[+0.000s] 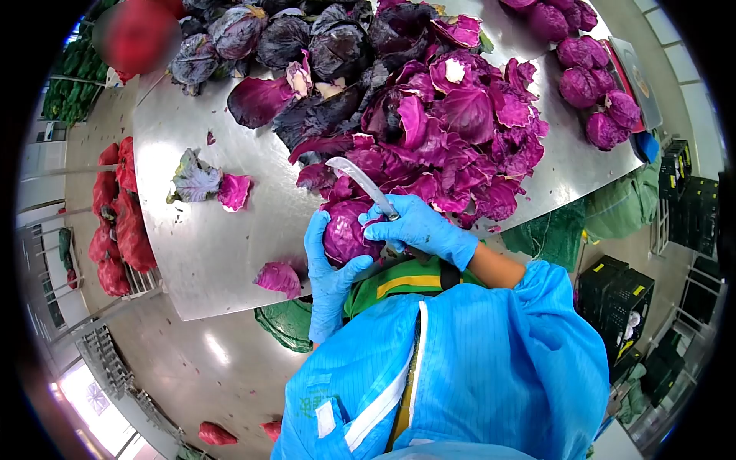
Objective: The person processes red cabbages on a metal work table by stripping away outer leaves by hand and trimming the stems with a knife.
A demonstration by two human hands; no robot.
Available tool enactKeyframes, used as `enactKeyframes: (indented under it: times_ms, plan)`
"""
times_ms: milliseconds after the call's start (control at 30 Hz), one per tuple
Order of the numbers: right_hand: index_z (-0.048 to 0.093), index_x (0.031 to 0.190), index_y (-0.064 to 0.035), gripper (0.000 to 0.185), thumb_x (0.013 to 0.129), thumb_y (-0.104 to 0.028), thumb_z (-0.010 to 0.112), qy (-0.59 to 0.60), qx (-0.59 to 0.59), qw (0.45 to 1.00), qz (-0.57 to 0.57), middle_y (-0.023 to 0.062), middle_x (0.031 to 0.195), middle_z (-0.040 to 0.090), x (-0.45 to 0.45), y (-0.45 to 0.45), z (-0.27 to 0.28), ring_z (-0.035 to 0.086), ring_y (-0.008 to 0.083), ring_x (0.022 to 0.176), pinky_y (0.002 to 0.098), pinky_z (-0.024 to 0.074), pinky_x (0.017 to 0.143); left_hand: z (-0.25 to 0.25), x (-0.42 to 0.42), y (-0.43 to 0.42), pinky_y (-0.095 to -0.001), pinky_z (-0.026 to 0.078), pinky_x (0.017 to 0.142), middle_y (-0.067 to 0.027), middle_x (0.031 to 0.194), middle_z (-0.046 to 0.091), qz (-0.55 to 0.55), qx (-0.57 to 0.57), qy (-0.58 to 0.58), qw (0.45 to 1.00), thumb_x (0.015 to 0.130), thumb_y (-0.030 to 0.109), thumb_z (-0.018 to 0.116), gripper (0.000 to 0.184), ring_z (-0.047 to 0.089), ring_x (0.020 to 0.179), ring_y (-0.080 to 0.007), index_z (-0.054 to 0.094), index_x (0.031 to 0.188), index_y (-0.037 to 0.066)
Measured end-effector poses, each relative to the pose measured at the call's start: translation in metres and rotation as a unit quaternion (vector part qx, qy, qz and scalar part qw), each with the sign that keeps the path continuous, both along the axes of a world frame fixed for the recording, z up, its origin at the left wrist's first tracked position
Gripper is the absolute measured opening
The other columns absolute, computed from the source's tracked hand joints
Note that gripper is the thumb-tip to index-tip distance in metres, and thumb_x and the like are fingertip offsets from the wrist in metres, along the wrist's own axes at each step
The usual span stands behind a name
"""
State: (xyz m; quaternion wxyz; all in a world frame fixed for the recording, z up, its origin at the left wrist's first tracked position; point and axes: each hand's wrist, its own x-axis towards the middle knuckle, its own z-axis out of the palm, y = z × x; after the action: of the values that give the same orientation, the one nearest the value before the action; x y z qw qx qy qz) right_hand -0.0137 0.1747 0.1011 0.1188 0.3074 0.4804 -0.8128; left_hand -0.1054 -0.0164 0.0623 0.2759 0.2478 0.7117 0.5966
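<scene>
A trimmed red cabbage (349, 236) is at the near edge of the steel table, close to my body. My blue-gloved left hand (330, 276) wraps round its left side and underside, thumb at the bottom. In my right hand (426, 228), also gloved, is a knife (359, 178) with a curved blade that points up and left above the cabbage. The right fingers close round the handle and reach the cabbage's right side. Just beyond lies a heap of loose purple leaves (468, 115). Most of the knife handle is hidden.
Untrimmed dark cabbages (337, 42) pile up at the table's far side. Several peeled cabbages (579, 84) sit at the right. Loose leaves (277, 280) lie on the steel table (192, 261). Red mesh sacks (132, 222) stand left, black crates (613, 299) right.
</scene>
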Motion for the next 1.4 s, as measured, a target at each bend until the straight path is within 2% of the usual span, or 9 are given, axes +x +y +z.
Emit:
enactKeyframes:
  times_ms: [200, 400, 500, 700, 800, 867, 1033, 1333, 1400]
  plan:
    - [0.061, 0.099, 0.002, 0.019, 0.087, -0.013, 0.066, 0.072, -0.058, 0.992, -0.085, 0.0155, 0.105, 0.068, 0.046, 0.036, -0.011, 0.056, 0.0092, 0.055, 0.0236, 0.0477, 0.049, 0.013, -0.014, -0.001, -0.0389, 0.036, 0.109, -0.0122, 0.142, 0.041, 0.097, 0.036, -0.173, 0.98, 0.07, 0.024, 0.084, 0.091, 0.044, 0.128, -0.0264, 0.035, 0.144, 0.007]
    - [0.063, 0.105, 0.0005, 0.029, 0.084, -0.017, 0.073, 0.078, -0.111, 0.968, -0.209, 0.01, 0.095, 0.065, 0.088, 0.052, -0.015, 0.055, 0.0103, 0.052, 0.0244, 0.0456, 0.045, 0.004, -0.006, 0.002, -0.0387, 0.036, 0.109, -0.0123, 0.14, 0.043, 0.15, 0.065, -0.158, 0.974, 0.072, 0.025, 0.083, 0.087, 0.045, 0.127, -0.0257, 0.036, 0.142, 0.006]
    - [0.064, 0.114, -0.003, 0.04, 0.08, -0.021, 0.077, 0.017, 0.337, 0.919, -0.206, 0.0045, 0.088, 0.064, 0.086, 0.058, -0.014, 0.063, 0.0125, 0.078, 0.0269, 0.0519, 0.066, 0.006, -0.013, 0.001, -0.0388, 0.036, 0.109, -0.0121, 0.139, 0.042, 0.093, 0.044, -0.033, 0.994, 0.064, 0.021, 0.088, 0.092, 0.044, 0.127, -0.0258, 0.038, 0.139, 0.007]
    - [0.057, 0.13, -0.0105, 0.064, 0.072, -0.024, 0.082, 0.169, 0.44, 0.882, 0.012, 0.0072, 0.113, 0.062, 0.024, 0.035, 0.011, 0.061, 0.0159, 0.092, 0.0276, 0.0512, 0.073, 0.042, -0.037, 0.018, -0.0455, 0.033, 0.111, -0.0235, 0.151, 0.028, -0.202, -0.078, 0.292, 0.932, 0.05, 0.018, 0.09, 0.095, 0.034, 0.137, -0.0399, 0.046, 0.134, 0.01]
    - [0.052, 0.134, -0.0057, 0.075, 0.072, -0.036, 0.081, 0.176, 0.453, 0.869, 0.088, 0.0135, 0.115, 0.058, -0.011, 0.023, -0.021, 0.058, 0.0243, 0.104, 0.0359, 0.0451, 0.094, 0.05, -0.03, 0.014, -0.0459, 0.03, 0.114, -0.0195, 0.151, 0.027, -0.146, -0.131, 0.249, 0.948, 0.052, 0.025, 0.092, 0.103, 0.034, 0.138, -0.0358, 0.04, 0.14, 0.007]
    - [0.055, 0.129, -0.0043, 0.07, 0.074, -0.04, 0.079, 0.127, 0.33, 0.929, 0.111, 0.0147, 0.114, 0.057, -0.024, 0.021, -0.025, 0.058, 0.0255, 0.105, 0.0352, 0.0458, 0.092, 0.035, -0.028, -0.003, -0.0433, 0.041, 0.107, -0.0187, 0.15, 0.028, -0.044, -0.133, 0.309, 0.941, 0.052, 0.031, 0.093, 0.116, 0.039, 0.134, -0.0351, 0.029, 0.146, 0.006]
    - [0.062, 0.117, -0.0042, 0.068, 0.072, -0.055, 0.073, 0.186, 0.428, 0.877, 0.115, 0.0139, 0.101, 0.056, -0.031, 0.004, -0.024, 0.058, 0.0309, 0.095, 0.0403, 0.048, 0.082, 0.009, 0.004, -0.015, -0.0408, 0.04, 0.107, -0.0141, 0.149, 0.031, 0.114, 0.118, -0.246, 0.955, 0.065, 0.018, 0.087, 0.105, 0.042, 0.131, -0.0272, 0.024, 0.149, 0.01]
    - [0.066, 0.104, -0.007, 0.036, 0.083, -0.036, 0.07, 0.216, 0.567, 0.78, 0.152, 0.009, 0.09, 0.059, -0.025, -0.012, -0.018, 0.06, 0.0249, 0.07, 0.0375, 0.0493, 0.062, 0.013, 0.001, 0.009, -0.0392, 0.033, 0.111, -0.0155, 0.147, 0.031, 0.146, 0.02, 0.034, 0.988, 0.058, 0.016, 0.09, 0.117, 0.036, 0.133, -0.0262, 0.018, 0.15, 0.005]
    - [0.067, 0.1, -0.0072, 0.029, 0.084, -0.031, 0.071, 0.24, 0.422, 0.874, 0.014, 0.0072, 0.088, 0.063, -0.029, -0.007, -0.014, 0.06, 0.0191, 0.067, 0.036, 0.049, 0.056, 0.015, -0.004, 0.005, -0.0408, 0.033, 0.111, -0.0177, 0.146, 0.032, 0.103, -0.035, 0.11, 0.988, 0.055, 0.021, 0.091, 0.118, 0.038, 0.132, -0.0305, 0.021, 0.149, 0.003]
